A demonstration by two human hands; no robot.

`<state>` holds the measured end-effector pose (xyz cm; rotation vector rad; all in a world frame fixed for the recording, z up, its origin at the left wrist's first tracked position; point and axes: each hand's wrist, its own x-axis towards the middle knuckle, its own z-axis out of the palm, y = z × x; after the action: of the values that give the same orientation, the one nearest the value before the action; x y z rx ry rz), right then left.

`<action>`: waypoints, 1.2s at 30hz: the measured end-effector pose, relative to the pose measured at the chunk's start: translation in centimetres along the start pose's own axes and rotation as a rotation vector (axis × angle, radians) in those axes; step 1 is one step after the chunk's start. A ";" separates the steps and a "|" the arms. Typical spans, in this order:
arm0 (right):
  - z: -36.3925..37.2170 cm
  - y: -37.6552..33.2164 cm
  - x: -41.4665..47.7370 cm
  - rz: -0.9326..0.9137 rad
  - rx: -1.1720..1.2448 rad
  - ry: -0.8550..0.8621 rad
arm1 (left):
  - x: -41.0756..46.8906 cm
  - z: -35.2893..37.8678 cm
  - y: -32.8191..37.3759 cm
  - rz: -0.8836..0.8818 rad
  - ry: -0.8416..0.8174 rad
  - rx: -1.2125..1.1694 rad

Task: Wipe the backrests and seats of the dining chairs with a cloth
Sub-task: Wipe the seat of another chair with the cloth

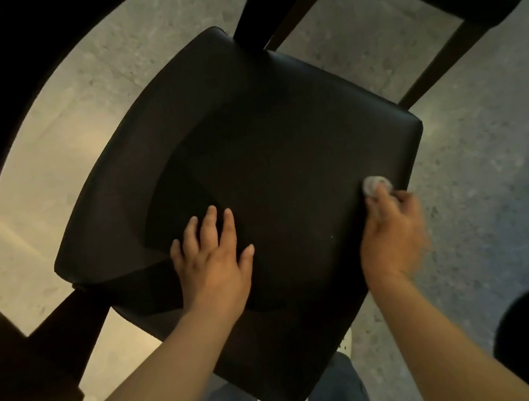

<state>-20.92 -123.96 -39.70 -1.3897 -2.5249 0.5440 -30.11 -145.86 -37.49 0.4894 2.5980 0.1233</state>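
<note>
Gripping a cloth [376, 184], right hand [391, 235] on seat [282, 149]; left hand [213, 260] flat.

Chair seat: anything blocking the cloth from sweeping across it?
Only the left hand, flat on the seat toward its left. The right hand holds the cloth at the right edge.

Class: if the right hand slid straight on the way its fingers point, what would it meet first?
The right hand, holding the cloth, would cross bare chair seat to its far edge; the way looks free, depth unclear.
</note>
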 end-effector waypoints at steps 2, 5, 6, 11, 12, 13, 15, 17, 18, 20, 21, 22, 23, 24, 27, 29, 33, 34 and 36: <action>-0.4 1.3 0.8 0.236 0.054 0.082 | 0.1 0.1 0.2 -0.007 -0.002 0.007; -0.6 -0.8 0.4 0.186 0.140 0.048 | 0.1 0.2 0.1 -0.001 0.005 0.030; -0.5 -2.0 -0.3 0.033 0.126 0.003 | 0.1 0.3 0.0 0.003 0.011 0.031; -0.4 -1.1 0.0 0.017 0.046 -0.017 | 0.2 0.5 -0.4 0.022 0.015 0.067; -0.7 -0.2 0.3 0.182 0.096 0.018 | 0.2 0.5 -0.4 0.021 0.018 0.068; -1.1 0.3 0.2 0.269 0.116 0.034 | 0.1 0.6 -0.3 0.021 0.018 0.067; -1.7 -0.5 -1.1 0.161 0.103 0.009 | 0.0 0.7 -0.2 0.027 0.022 0.064; -1.6 -3.1 -3.3 -0.072 0.120 -0.030 | 0.0 0.8 -0.5 0.036 0.024 0.066; -1.3 -4.6 -4.2 -0.156 0.127 -0.042 | 0.1 0.7 -0.8 0.048 0.023 0.065; -0.3 -7.2 -5.5 -0.237 0.126 -0.081 | 0.0 0.6 -1.7 0.092 0.021 0.066; 0.2 -8.3 -5.8 -0.253 0.123 -0.110 | 0.0 0.5 -2.1 0.118 0.026 0.080; 0.7 -9.0 -6.0 -0.270 0.116 -0.144 | 0.0 0.4 -2.6 0.141 0.031 0.103; 1.1 -9.4 -6.1 -0.291 0.099 -0.185 | -0.1 0.4 -2.9 0.154 0.031 0.125; 1.5 -9.4 -6.2 -0.316 0.068 -0.221 | -0.1 0.4 -3.1 0.158 0.031 0.140; 1.7 -7.7 -5.8 -0.378 -0.045 -0.221 | 0.0 0.6 -3.2 0.163 0.042 0.147; 0.7 -5.5 -5.2 -0.231 -0.022 -0.140 | 0.0 0.8 -3.2 0.170 0.058 0.153; -1.8 -1.6 -3.8 0.168 0.124 0.091 | -0.1 1.0 -3.1 0.159 0.065 0.175; -2.1 -1.7 -3.7 0.176 0.151 0.113 | -0.1 1.0 -3.1 0.160 0.064 0.175; -2.0 -3.7 -4.3 0.022 0.175 0.060 | -0.1 1.0 -3.1 0.167 0.062 0.163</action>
<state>-20.74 -128.95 -36.41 -1.3503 -2.3550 0.6987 -30.57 -148.74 -38.82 0.7733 2.6369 -0.0189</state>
